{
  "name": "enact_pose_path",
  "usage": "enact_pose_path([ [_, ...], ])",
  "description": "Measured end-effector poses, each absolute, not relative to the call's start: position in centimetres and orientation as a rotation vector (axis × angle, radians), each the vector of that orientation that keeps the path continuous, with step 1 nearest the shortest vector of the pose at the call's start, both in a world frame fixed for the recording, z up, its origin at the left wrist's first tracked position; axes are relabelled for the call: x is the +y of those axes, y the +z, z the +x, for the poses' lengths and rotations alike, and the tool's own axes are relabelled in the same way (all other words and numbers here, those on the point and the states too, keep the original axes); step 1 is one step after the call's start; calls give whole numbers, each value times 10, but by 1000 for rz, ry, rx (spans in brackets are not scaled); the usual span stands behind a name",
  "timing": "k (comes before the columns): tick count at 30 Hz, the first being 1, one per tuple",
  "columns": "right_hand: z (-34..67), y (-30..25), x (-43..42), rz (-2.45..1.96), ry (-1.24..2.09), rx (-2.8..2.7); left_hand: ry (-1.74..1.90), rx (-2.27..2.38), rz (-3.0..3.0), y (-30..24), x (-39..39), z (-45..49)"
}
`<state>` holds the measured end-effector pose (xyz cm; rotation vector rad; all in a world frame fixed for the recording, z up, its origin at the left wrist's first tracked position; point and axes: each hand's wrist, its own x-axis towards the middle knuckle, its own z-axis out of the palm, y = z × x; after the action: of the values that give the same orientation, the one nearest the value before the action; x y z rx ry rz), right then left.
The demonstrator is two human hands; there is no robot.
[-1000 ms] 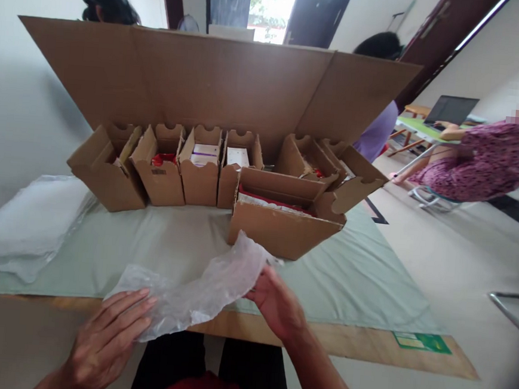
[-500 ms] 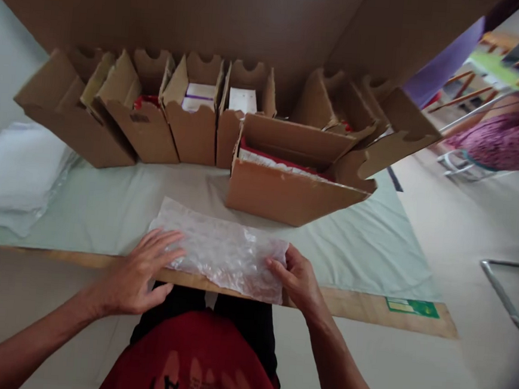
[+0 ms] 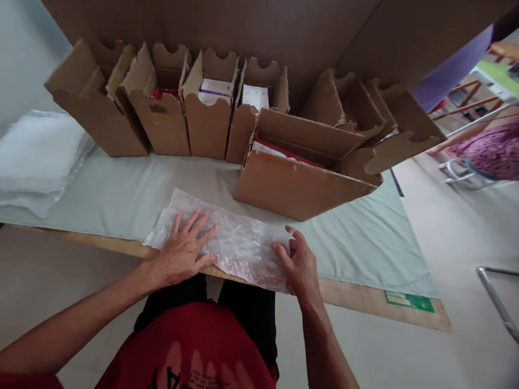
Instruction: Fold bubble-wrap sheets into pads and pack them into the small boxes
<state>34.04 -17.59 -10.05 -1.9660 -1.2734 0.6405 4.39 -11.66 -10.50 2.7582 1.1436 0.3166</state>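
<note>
A flat piece of clear bubble wrap (image 3: 242, 241) lies along the front edge of the cloth-covered table. My left hand (image 3: 183, 251) rests on its left part, palm down with the fingers spread. At the right end, my right hand (image 3: 299, 263) has its thumb on top of the wrap and its fingers curled around the short edge, pinching it. Just behind the wrap stands a cardboard file box (image 3: 305, 189) with red and white flat items inside.
Several open cardboard boxes (image 3: 211, 128) line the back, some holding white boxes (image 3: 256, 97). A stack of white wrap sheets (image 3: 33, 153) lies at the left. Beyond the table's right end are a metal frame (image 3: 498, 297) and a seated person in pink patterned clothing (image 3: 506, 142).
My left hand has moved right and forward, from the wrap's left edge onto its surface, fingers now spread wider. My right hand stays at the right end. The view has shifted slightly.
</note>
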Motion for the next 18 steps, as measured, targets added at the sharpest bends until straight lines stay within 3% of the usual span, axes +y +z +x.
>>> enact_pose_path([
  [9, 333, -76, -194, -1638, 1084, -874, 639, 989, 2608, -118, -163, 81],
  [14, 287, -38, -183, -1348, 1262, -734, 895, 769, 2377, -122, -157, 69],
  [18, 243, -45, -154, -1233, 1398, -809, 931, 843, 2158, -117, -163, 55],
])
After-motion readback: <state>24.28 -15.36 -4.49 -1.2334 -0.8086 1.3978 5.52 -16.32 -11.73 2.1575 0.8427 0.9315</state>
